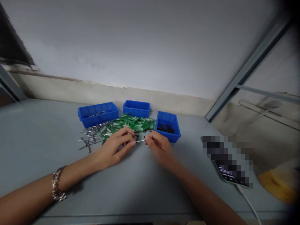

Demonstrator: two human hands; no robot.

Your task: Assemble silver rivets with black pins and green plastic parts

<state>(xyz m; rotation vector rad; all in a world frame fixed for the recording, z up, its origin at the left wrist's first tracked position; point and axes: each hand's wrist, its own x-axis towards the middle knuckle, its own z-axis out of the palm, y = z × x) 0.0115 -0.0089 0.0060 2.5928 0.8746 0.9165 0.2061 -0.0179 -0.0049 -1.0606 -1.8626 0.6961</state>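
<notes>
A thin metal rod (pixel 141 141) spans the gap between my two hands, just above the grey table. My left hand (pixel 119 145) pinches its left end between thumb and fingers. At its right end, my right hand (pixel 159 145) grips it with curled fingers. A small dark piece shows beside the left fingertips, too small to name. Behind my hands lies a heap of green plastic packets (pixel 133 122). Several metal rods with dark grips (pixel 87 140) are piled loosely to the left of my left hand.
Three blue bins stand behind the heap: a left bin (pixel 98 113) with metal rods, a middle bin (pixel 136 108), and a right bin (pixel 172 134) with small black parts. A phone (pixel 231 178) with a white cable (pixel 248 201) lies at right. A wall rises behind the table.
</notes>
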